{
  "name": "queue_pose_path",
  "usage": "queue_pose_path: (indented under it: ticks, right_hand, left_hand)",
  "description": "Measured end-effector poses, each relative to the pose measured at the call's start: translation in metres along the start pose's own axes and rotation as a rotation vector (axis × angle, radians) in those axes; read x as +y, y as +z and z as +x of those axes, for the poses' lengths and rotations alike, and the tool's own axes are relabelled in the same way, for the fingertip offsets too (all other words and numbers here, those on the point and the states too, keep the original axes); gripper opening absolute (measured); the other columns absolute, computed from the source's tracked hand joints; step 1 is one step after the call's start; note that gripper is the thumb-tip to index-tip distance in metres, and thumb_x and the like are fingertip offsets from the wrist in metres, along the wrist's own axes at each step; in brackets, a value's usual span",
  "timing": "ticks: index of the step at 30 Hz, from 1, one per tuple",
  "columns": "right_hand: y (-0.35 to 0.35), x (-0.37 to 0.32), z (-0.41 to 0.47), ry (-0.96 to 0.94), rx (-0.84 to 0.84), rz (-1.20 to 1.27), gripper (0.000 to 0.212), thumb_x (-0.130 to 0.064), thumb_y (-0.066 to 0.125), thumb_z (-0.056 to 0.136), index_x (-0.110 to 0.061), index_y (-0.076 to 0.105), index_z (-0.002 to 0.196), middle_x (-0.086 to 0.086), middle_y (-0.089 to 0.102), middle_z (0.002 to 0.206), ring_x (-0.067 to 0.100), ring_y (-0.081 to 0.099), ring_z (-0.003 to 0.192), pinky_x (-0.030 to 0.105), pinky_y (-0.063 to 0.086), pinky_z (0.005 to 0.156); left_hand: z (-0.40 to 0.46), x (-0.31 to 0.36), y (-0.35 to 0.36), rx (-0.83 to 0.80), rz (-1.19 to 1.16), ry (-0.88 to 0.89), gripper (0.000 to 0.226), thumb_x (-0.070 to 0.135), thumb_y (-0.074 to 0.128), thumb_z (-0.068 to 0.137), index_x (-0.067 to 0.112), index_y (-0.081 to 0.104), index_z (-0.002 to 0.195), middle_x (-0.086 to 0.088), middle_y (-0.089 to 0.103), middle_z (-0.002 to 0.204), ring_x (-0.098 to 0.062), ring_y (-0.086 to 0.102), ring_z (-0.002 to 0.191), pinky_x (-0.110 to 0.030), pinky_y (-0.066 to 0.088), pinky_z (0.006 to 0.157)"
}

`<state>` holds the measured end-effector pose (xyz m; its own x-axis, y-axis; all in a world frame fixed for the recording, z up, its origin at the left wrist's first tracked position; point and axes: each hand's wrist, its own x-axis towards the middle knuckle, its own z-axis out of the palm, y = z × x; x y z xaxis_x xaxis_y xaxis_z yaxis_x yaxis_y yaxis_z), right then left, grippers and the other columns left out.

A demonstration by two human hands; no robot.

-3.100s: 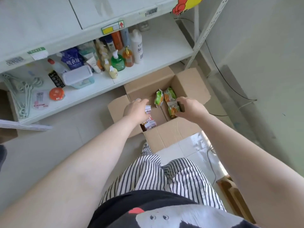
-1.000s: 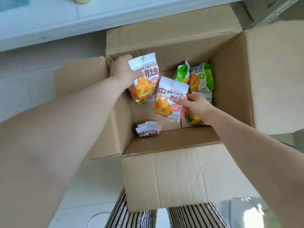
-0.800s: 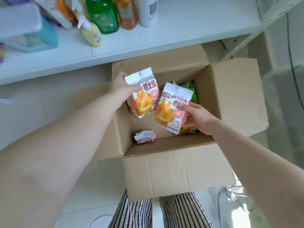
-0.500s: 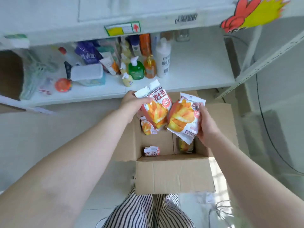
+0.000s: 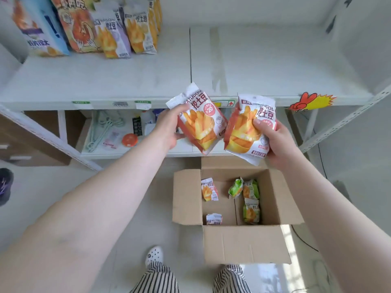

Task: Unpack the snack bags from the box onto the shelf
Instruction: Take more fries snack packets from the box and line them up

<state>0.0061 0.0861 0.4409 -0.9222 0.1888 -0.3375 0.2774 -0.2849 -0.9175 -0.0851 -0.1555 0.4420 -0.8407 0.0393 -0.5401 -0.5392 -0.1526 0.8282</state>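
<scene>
— What have you got on the left?

— Along the back left corner of the white shelf [image 5: 264,66] you have a row of large snack bags [image 5: 110,28] standing upright. In front of the shelf's front edge, your left hand [image 5: 167,130] grips the left orange fries bag [image 5: 201,121] by its left edge, fingers curled behind it and thumb on the front. The bag tilts, top corner leaning left.

— And the other side?

— Your right hand [image 5: 275,140] clamps the right orange fries bag [image 5: 249,132], thumb pressed on its face, fingers wrapped behind. The two bags sit just beside each other, lower edges nearly touching, both in the air level with the shelf's front edge and above the box.

— Where is the box?

— The cardboard box [image 5: 243,244] stands open on the floor below your hands, flaps spread. At its left wall lie an orange bag [image 5: 209,189] and a small crumpled bag [image 5: 214,219] near the front edge. Toward the right wall you have three green bags [image 5: 250,199] close together. Below the upper shelf, the lower shelf [image 5: 118,151] carries an orange round lid [image 5: 129,140] and pale hangers [image 5: 101,132].
</scene>
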Motion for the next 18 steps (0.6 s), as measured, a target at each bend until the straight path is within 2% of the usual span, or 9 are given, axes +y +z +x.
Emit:
queue_pose_path:
  ticks: [3, 6, 8, 10, 12, 13, 15, 16, 18]
  right_hand:
    - [0.046, -0.013, -0.011, -0.067, 0.063, -0.038, 0.036, -0.023, 0.078, 0.077, -0.015, 0.062, 0.108, 0.005, 0.074, 0.102, 0.023, 0.072, 0.090, 0.043, 0.058, 0.084]
    - [0.094, -0.018, -0.019, -0.099, 0.060, -0.090, 0.031, -0.017, 0.076, 0.083, -0.012, 0.061, 0.110, 0.004, 0.074, 0.097, 0.021, 0.074, 0.084, 0.040, 0.060, 0.076]
    - [0.124, -0.018, -0.024, -0.106, 0.040, -0.119, 0.027, -0.015, 0.076, 0.083, -0.014, 0.062, 0.106, 0.005, 0.074, 0.097, 0.022, 0.074, 0.083, 0.041, 0.061, 0.075]
    - [0.149, -0.015, -0.028, -0.095, 0.049, -0.111, 0.026, -0.016, 0.076, 0.083, -0.015, 0.062, 0.104, 0.008, 0.073, 0.100, 0.024, 0.073, 0.085, 0.042, 0.061, 0.076]
    - [0.169, -0.013, -0.030, -0.084, 0.055, -0.106, 0.030, -0.017, 0.078, 0.081, -0.013, 0.063, 0.107, 0.011, 0.073, 0.105, 0.028, 0.073, 0.089, 0.045, 0.061, 0.078]
    - [0.177, -0.012, -0.031, -0.084, 0.057, -0.108, 0.033, -0.018, 0.079, 0.081, -0.012, 0.063, 0.109, 0.012, 0.073, 0.106, 0.029, 0.073, 0.090, 0.045, 0.061, 0.077]
    - [0.188, -0.009, -0.030, -0.086, 0.078, -0.109, 0.036, -0.020, 0.080, 0.080, -0.012, 0.063, 0.110, 0.013, 0.073, 0.106, 0.029, 0.073, 0.089, 0.044, 0.061, 0.075]
    - [0.192, -0.009, -0.028, -0.087, 0.082, -0.104, 0.033, -0.019, 0.080, 0.080, -0.013, 0.063, 0.108, 0.012, 0.073, 0.104, 0.028, 0.073, 0.087, 0.043, 0.061, 0.074]
    - [0.196, -0.009, -0.026, -0.092, 0.065, -0.094, 0.027, -0.019, 0.078, 0.082, -0.013, 0.063, 0.105, 0.011, 0.073, 0.101, 0.028, 0.072, 0.087, 0.042, 0.061, 0.074]
  left_hand:
    - [-0.007, 0.037, -0.048, -0.071, 0.046, 0.047, 0.018, 0.019, 0.072, 0.079, 0.014, 0.064, 0.094, -0.002, 0.070, 0.071, -0.020, 0.066, 0.065, -0.042, 0.054, 0.079]
    - [-0.016, 0.067, -0.082, -0.097, 0.092, 0.105, 0.011, 0.016, 0.072, 0.080, 0.014, 0.064, 0.088, -0.002, 0.071, 0.065, -0.019, 0.067, 0.060, -0.036, 0.057, 0.070]
    - [-0.017, 0.081, -0.097, -0.086, 0.099, 0.138, 0.011, 0.020, 0.071, 0.083, 0.014, 0.064, 0.089, -0.003, 0.072, 0.072, -0.019, 0.069, 0.062, -0.029, 0.055, 0.062]
    - [-0.014, 0.090, -0.108, -0.060, 0.117, 0.170, 0.023, 0.033, 0.067, 0.087, 0.014, 0.064, 0.099, -0.005, 0.074, 0.085, -0.021, 0.071, 0.072, -0.029, 0.056, 0.064]
    - [-0.010, 0.096, -0.116, -0.038, 0.199, 0.191, 0.044, 0.051, 0.059, 0.089, 0.015, 0.060, 0.114, -0.005, 0.071, 0.101, -0.023, 0.070, 0.088, -0.032, 0.056, 0.071]
    - [-0.011, 0.098, -0.119, -0.041, 0.246, 0.205, 0.053, 0.058, 0.057, 0.086, 0.016, 0.058, 0.119, -0.004, 0.069, 0.107, -0.023, 0.068, 0.094, -0.033, 0.056, 0.074]
    - [-0.012, 0.101, -0.124, -0.097, 0.325, 0.224, 0.071, 0.068, 0.068, 0.070, 0.019, 0.057, 0.121, -0.003, 0.068, 0.112, -0.021, 0.067, 0.099, -0.036, 0.055, 0.081]
    - [-0.012, 0.102, -0.127, -0.131, 0.365, 0.229, 0.077, 0.066, 0.076, 0.060, 0.020, 0.058, 0.119, -0.003, 0.069, 0.111, -0.020, 0.067, 0.098, -0.038, 0.056, 0.083]
    - [-0.011, 0.107, -0.131, -0.186, 0.409, 0.241, 0.060, 0.046, 0.084, 0.065, 0.019, 0.062, 0.114, -0.001, 0.072, 0.105, -0.019, 0.069, 0.093, -0.036, 0.057, 0.081]
